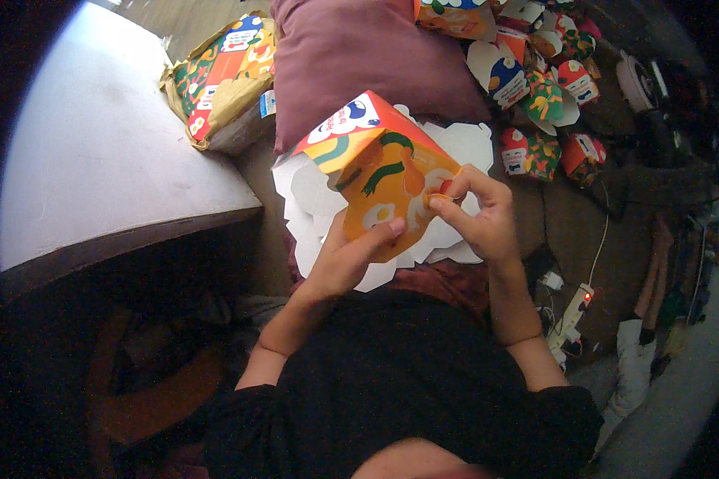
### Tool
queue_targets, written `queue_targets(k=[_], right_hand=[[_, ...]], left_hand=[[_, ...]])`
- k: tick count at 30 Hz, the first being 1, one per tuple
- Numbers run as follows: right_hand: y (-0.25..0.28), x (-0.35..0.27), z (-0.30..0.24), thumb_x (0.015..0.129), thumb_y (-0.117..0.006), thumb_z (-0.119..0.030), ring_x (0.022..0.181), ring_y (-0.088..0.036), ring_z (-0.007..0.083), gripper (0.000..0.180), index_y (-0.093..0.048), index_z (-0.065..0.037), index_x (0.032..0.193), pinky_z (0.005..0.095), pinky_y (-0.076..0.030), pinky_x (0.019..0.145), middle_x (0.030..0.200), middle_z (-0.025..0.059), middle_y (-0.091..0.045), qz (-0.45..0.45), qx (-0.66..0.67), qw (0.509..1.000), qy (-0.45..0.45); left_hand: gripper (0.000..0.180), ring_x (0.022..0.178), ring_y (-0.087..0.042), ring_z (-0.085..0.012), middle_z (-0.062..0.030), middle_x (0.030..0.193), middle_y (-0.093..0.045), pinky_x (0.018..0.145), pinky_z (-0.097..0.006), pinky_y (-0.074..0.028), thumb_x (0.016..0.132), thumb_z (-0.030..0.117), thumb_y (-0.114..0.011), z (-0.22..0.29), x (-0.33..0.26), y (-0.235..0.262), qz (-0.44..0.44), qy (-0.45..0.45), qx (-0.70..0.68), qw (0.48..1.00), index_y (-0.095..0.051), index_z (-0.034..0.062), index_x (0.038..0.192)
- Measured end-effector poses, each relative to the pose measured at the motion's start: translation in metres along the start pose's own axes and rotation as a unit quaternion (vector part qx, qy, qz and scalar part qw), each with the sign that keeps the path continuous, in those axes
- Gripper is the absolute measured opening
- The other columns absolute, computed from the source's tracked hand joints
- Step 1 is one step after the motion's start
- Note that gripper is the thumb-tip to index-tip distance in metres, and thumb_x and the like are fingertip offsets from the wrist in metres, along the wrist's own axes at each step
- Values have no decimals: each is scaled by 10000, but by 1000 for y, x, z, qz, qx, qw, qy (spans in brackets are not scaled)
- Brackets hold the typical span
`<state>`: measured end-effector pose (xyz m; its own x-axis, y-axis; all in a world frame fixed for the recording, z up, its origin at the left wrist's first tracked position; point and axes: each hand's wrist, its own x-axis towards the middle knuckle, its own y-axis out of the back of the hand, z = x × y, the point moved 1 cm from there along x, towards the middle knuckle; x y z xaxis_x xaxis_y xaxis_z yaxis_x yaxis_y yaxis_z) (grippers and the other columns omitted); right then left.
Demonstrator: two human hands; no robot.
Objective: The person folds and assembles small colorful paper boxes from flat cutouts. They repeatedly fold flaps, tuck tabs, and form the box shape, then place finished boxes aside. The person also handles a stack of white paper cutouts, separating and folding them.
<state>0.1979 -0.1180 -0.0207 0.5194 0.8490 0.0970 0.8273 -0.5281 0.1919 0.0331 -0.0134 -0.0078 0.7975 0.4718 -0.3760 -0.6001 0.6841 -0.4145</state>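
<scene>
A colourful printed carton (391, 172), orange and red with green and white shapes, is held up in front of me, partly folded. My left hand (351, 255) grips its lower left edge, the thumb lying on the orange face. At the right edge, my right hand (483, 211) pinches a small flap between thumb and forefinger. Beneath the carton lie several flat white card blanks (299, 215), spread over my lap and the cushion's near end. The carton's far side is hidden from me.
A mauve cushion (367, 48) extends ahead. To the left are a white tabletop (120, 144) and a torn brown paper package (224, 80) of printed cartons. Folded boxes (543, 96) are heaped at the far right. A power strip (571, 319) with a lit red switch lies right of me.
</scene>
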Motion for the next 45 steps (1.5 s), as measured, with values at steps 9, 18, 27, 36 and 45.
queue_targets(k=[9,18,27,36,45], right_hand=[[-5,7,-5,576,-860,-230,1229,-395,228,989,-312,-35,1376,352,-311,1031,1339,122,-407,-98,343,934,-31],[-9,-9,0,614,-835,-271,1301,-346,280,941,-332,-50,1377,390,-283,1068,1383,161,-370,-71,120,990,-5],[9,11,-14,783,-658,-98,1112,-574,302,307,-639,-32,1083,458,-403,977,1167,200,-593,-102,-124,942,295],[9,9,-11,769,-668,0,703,-682,232,129,-694,-21,893,276,-530,632,799,105,-694,149,-109,959,216],[29,5,-36,678,-673,-65,620,-648,196,270,-710,-115,940,283,-519,535,798,72,-673,-80,-210,919,323]], left_hand=[[503,912,-598,-164,-84,1059,-595,778,-272,-485,783,161,-681,8,-6,3,-86,33,-35,995,-469,23,1218],[435,1026,-572,-192,-133,1119,-581,857,-282,-464,860,-23,-504,17,-3,-2,-1,-263,-3,965,-388,36,1275],[194,957,-552,-151,-81,1015,-573,842,-279,-437,892,35,-484,12,-3,10,-116,-109,140,977,-558,12,1070],[493,1053,-515,-141,-74,1135,-529,915,-281,-417,887,241,-607,14,-2,-9,-125,-21,-60,990,-396,10,1269],[433,952,-606,-147,-72,1066,-602,838,-288,-500,867,220,-645,14,-5,-3,-109,122,-73,984,-472,8,1203]])
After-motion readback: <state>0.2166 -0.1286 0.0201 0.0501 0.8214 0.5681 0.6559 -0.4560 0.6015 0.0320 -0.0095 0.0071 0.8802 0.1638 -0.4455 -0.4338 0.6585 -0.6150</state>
